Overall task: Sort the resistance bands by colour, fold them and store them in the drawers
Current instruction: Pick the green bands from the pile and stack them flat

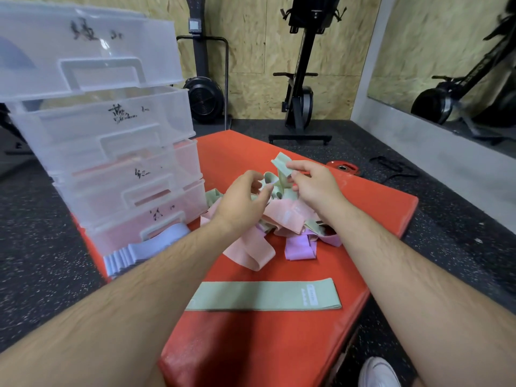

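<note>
- 2 hands pinch 1 green band (280,162) above the pile (282,216) on the mat (251,344): right hand (312,182) at the top fold, left hand (245,194) lower.
- We judge it light, soft and floppy; we'd grip both ends to fold it flat.

Drawer stack (111,152) blocks the left; red mat (363,208) lies bare right of band pile (282,219)

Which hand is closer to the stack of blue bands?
Left. The left hand is beyond and right of the blue bands, above the mixed pile. The right hand is farther right, pinching a green band.
</note>
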A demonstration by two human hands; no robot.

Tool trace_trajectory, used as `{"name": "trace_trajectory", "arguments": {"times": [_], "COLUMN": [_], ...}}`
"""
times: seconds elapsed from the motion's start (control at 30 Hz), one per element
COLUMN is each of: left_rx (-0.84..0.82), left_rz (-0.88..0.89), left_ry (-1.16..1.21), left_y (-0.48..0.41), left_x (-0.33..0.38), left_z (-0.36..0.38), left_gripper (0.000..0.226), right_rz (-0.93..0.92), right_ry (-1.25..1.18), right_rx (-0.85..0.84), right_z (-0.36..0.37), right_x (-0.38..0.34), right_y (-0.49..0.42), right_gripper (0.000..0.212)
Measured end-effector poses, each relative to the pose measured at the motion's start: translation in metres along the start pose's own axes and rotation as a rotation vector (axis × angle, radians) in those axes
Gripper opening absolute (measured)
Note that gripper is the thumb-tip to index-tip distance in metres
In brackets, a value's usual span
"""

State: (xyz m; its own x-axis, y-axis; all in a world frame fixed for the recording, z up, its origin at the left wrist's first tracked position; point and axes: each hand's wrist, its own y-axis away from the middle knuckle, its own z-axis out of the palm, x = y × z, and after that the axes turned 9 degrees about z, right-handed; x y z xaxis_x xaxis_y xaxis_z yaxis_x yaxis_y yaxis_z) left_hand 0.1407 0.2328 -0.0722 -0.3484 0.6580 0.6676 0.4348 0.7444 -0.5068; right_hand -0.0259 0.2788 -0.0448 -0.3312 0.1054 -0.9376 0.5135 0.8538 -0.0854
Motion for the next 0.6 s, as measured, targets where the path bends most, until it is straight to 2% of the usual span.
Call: {"name": "trace_trajectory", "arguments": {"times": [0.17,0.33,0.4,0.5,0.6], "left_rx": [0.038,0.119,0.108,0.073,0.054], "left_rz": [-0.174,-0.251,-0.247,-0.193,-0.152], "left_ry": [0.334,0.420,0.374,0.119,-0.043], "left_y": [0.010,0.015,0.017,0.020,0.023], "left_x": [0.022,0.029,0.030,0.028,0.026], "left_z": [-0.009,-0.018,-0.022,-0.027,-0.033], "left_gripper": [0.047,0.028,0.020,0.014,0.010], "right_rz": [-0.081,-0.141,-0.106,-0.061,-0.220], "right_ry": [-0.008,0.086,0.100,0.106,0.277], "right_rx": [-0.121,-0.224,-0.239,-0.248,-0.207], "right_z": [0.005,0.015,0.017,0.022,0.025], "right_x": [-0.014,-0.010,-0.009,-0.008,-0.003], "right_y": [0.034,0.053,0.056,0.056,0.051], "right_gripper": [0.034,0.042,0.035,0.030,0.034]}}
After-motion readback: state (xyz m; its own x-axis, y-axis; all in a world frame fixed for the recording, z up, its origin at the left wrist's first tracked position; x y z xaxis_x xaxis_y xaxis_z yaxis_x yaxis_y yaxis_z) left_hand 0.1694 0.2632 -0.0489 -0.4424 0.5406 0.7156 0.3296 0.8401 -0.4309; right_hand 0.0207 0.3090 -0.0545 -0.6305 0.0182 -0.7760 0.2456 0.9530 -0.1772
